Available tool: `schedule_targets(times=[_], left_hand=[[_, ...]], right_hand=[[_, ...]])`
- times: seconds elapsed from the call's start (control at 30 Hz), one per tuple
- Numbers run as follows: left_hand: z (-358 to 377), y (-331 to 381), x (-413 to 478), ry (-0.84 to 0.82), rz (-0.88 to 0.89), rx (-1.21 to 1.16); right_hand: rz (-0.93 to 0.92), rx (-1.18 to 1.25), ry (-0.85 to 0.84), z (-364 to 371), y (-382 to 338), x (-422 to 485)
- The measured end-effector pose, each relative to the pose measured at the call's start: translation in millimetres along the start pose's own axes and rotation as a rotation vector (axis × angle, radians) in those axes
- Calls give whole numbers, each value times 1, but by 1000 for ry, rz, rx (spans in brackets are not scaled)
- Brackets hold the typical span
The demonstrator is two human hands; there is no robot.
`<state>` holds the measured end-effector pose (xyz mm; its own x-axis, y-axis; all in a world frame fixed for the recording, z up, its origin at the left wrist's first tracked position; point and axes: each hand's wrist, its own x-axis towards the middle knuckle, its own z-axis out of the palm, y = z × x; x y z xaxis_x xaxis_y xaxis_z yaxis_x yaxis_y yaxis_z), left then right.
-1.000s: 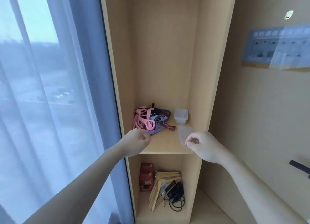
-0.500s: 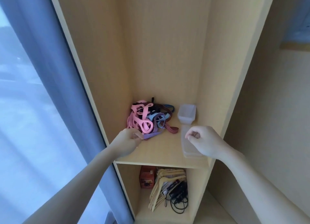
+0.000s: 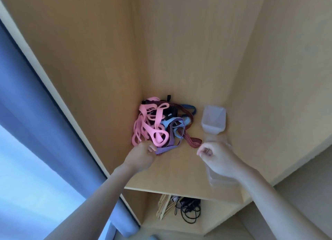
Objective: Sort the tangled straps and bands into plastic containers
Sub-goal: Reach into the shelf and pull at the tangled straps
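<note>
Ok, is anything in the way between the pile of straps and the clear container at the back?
Nothing visible. Only bare shelf lies between the strap pile and the clear container; a red striped strap end trails into that gap.

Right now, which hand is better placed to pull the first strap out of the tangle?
Left, probably. The left hand is at the tangle, seemingly pinching the purple strap; the right hand is over a clear container, apart from the straps.
</note>
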<state>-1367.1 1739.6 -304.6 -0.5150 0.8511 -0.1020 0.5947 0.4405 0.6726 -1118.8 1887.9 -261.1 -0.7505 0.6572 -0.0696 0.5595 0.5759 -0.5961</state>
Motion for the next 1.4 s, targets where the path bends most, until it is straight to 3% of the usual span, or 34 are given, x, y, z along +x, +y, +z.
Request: schedule_targets(times=[0.3, 0.47, 0.63, 0.77, 0.93, 1.1, 1.4], left_hand=[[30, -61, 78, -84, 92, 269], [39, -82, 88, -24, 129, 260], [52, -89, 78, -74, 171, 383], [61, -88, 59, -35, 81, 222], [62, -86, 42, -22, -24, 108], [50, -81, 44, 23, -95, -142], [50, -86, 37, 72, -155, -315]], right_hand=[[32, 46, -98, 25, 6, 106], [109, 89, -78, 25, 28, 128], [114, 126, -102, 40, 25, 146], [61, 116, -174, 63, 9, 167], [-66, -10, -89, 99, -10, 188], [-85, -153, -168, 143, -6, 177], [12, 120, -130, 143, 12, 139]])
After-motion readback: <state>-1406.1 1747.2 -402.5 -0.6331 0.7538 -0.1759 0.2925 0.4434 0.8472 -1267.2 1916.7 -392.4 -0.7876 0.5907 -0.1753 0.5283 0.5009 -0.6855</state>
